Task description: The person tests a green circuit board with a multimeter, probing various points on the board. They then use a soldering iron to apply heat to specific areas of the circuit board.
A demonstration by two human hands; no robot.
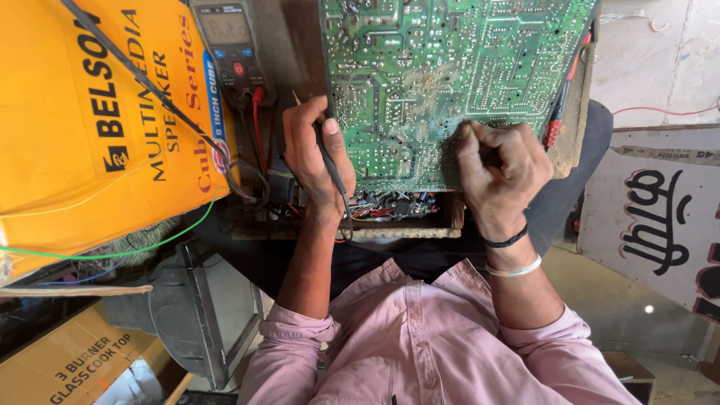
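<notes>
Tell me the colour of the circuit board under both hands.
Green, with pale silvery solder traces, on the circuit board; the head view shows it clearly.

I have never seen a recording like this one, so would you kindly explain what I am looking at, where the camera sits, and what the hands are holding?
There is no machine here: a person works with two bare hands, and the single picture comes from a camera worn on their head, looking down past a pink shirt. The left hand holds a thin black test probe like a pen, its tip at the edge of a large green circuit board, which lies solder side up on a worn wooden frame. The right hand is curled against the board's lower edge; whether it grips anything is hidden. Red and black leads run to a grey multimeter at the top. To the left sits a yellow cardboard box.
</notes>
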